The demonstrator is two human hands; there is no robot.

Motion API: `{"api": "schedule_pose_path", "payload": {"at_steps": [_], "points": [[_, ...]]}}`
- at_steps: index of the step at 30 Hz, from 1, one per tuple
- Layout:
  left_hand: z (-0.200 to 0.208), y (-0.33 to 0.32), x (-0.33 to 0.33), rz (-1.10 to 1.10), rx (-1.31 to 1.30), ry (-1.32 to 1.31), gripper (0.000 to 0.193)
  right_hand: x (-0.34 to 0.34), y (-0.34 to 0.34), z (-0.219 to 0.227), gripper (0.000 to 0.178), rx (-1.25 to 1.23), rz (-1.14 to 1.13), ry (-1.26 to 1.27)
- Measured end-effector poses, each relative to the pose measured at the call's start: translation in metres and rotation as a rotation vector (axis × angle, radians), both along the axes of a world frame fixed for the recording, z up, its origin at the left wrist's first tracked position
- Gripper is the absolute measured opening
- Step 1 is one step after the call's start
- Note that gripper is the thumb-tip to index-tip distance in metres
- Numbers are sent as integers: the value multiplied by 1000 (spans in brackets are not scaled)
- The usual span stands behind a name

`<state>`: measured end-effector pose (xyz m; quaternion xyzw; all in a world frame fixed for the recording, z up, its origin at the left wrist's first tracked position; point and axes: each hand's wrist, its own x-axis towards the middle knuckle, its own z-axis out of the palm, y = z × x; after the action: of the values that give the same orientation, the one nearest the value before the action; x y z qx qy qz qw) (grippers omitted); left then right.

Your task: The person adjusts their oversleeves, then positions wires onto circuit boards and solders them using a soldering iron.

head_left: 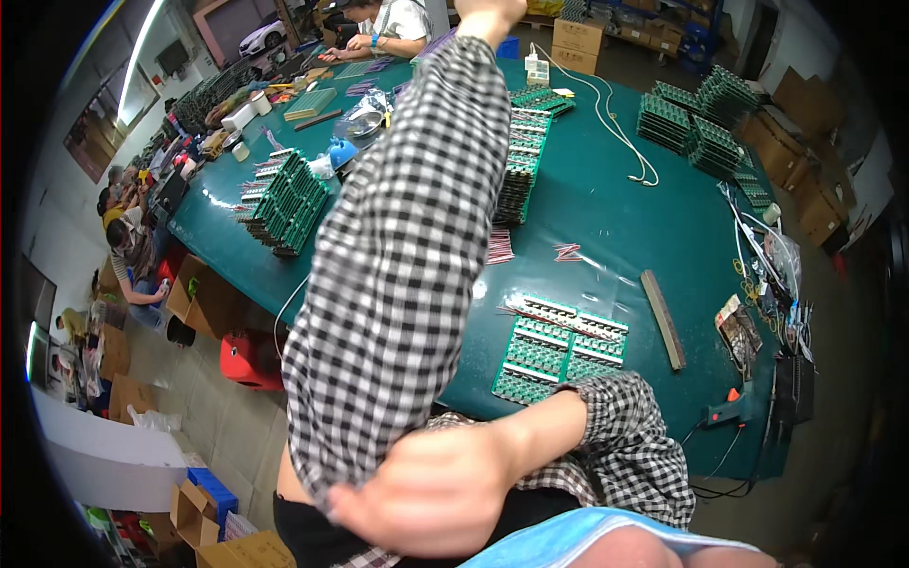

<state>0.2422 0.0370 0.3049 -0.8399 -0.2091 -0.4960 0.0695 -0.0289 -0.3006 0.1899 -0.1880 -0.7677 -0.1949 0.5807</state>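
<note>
My left arm reaches up across the view in a black-and-white checkered sleeve. The left hand is cut off by the top edge, so its fingers do not show. Low in the view, my right hand is blurred and closed at the lower end of that sleeve, where some bare arm shows. Just beyond my right wrist, green circuit boards lie side by side on the green table, with a white-and-black strip of parts and red wires along their far side.
Stacked circuit boards stand left, behind my arm and far right. Red-and-white wires and a long bar lie on the table. A glue gun and cables occupy the right edge. A person works across the table.
</note>
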Motion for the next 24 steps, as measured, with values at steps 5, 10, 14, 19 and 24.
{"api": "schedule_pose_path", "payload": {"at_steps": [5, 10, 14, 19, 24], "points": [[30, -1, -24, -89, 263, -291, 22, 28, 30, -73, 26, -569, -110, 494], [11, -52, -56, -52, 824, -302, 19, -20, 38, -88, 22, -1040, 392, 699], [-28, -124, -83, -942, -614, 86, 19, 7, 16, -76, 21, -1357, 405, -325], [-101, -217, -225, -1565, -839, 176, 21, 49, -10, -87, 21, -1287, 331, 124], [-119, -257, -266, -2203, -1023, 20, 27, 92, -31, -88, 22, -1335, 239, 347]]}}
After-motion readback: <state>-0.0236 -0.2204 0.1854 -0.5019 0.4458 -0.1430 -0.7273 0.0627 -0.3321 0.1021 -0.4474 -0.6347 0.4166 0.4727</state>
